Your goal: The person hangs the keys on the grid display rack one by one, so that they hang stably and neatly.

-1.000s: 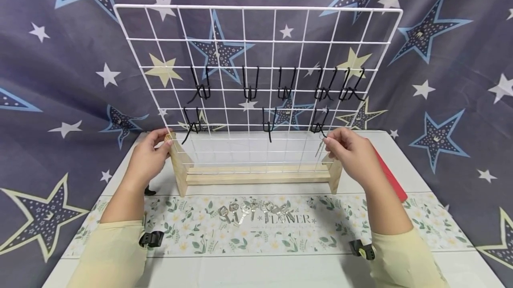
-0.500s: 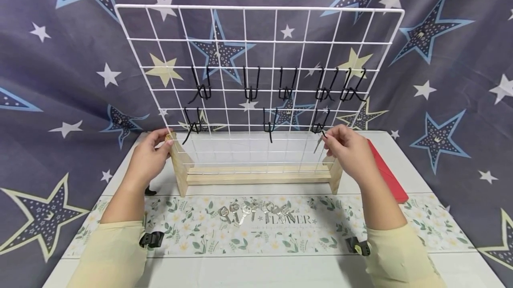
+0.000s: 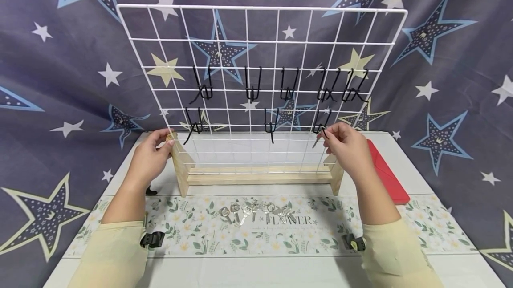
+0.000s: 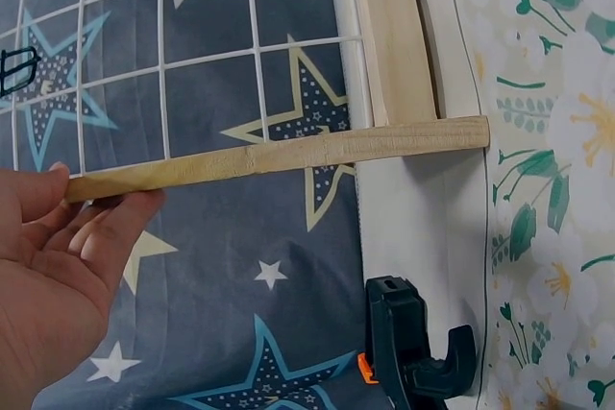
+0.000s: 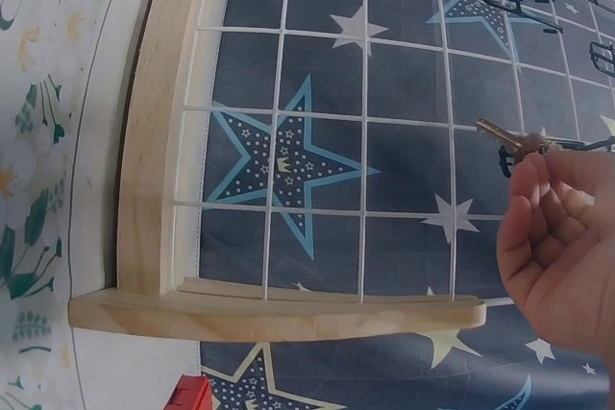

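A white wire grid (image 3: 262, 8) stands tilted in a wooden stand (image 3: 258, 177), with several black hooks in two rows. My left hand (image 3: 149, 156) grips the top of the stand's left side piece (image 4: 288, 153) between thumb and fingers. At the lower right hook (image 3: 322, 121), my right hand (image 3: 348, 149) pinches a small metal key (image 5: 500, 133) by its head end. The key's blade points away from the fingertips, which are right at the hook's tip and hide part of it. Several more keys (image 3: 256, 210) lie in a row on the table before the stand.
A floral mat strip (image 3: 192, 234) crosses the white table. Right of the stand lies a flat red object (image 3: 388, 174). A black clamp-like object (image 4: 399, 333) with an orange part sits left of the stand. Star-patterned cloth (image 3: 40, 79) hangs close behind and at both sides.
My right hand has shifted slightly up and left with the key, toward the hook's tip, and its forearm has swung left. My left hand keeps its hold on the stand.
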The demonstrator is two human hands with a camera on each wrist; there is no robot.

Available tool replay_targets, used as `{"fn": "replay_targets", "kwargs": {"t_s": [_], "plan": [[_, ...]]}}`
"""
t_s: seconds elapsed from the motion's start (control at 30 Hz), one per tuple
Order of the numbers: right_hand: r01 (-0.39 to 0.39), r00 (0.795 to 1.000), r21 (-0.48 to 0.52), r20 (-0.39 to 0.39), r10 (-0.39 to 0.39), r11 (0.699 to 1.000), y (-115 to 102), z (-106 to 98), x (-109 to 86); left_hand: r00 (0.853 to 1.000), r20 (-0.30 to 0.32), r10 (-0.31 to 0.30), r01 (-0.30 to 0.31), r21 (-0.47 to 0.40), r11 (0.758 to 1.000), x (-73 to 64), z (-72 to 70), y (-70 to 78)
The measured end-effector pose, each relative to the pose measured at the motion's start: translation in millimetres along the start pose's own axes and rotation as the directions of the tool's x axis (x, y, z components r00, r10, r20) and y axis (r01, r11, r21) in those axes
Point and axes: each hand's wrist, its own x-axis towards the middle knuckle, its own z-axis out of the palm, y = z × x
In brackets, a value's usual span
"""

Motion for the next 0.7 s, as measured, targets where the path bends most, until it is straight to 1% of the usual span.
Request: {"fn": "replay_targets", "kwargs": {"t_s": [0.13, 0.43, 0.6, 0.7], "plan": [[-0.007, 1.0, 0.015, -0.016, 0.008, 1.0, -1.0, 2.8, 2.8, 1.0, -0.003, -0.004, 0.004, -0.006, 1.0, -0.4, 0.0, -0.3], [-0.029, 0.999, 0.052, -0.041, 0.032, 0.998, -3.4, 5.6, 4.5, 1.0, -0.012, 0.004, -0.004, 0.014, 1.0, -0.3, 0.4, -0.9], [-0.027, 0.999, 0.051, -0.043, 0.029, 0.998, -2.2, 5.4, 3.1, 1.0, -0.012, -0.002, 0.002, 0.019, 1.0, -0.8, 0.9, -0.3], [-0.028, 0.999, 0.032, -0.045, 0.03, 0.999, -0.7, 4.0, 1.3, 1.0, -0.015, 0.008, -0.007, 0.03, 1.0, -0.6, 1.7, -0.4]]}}
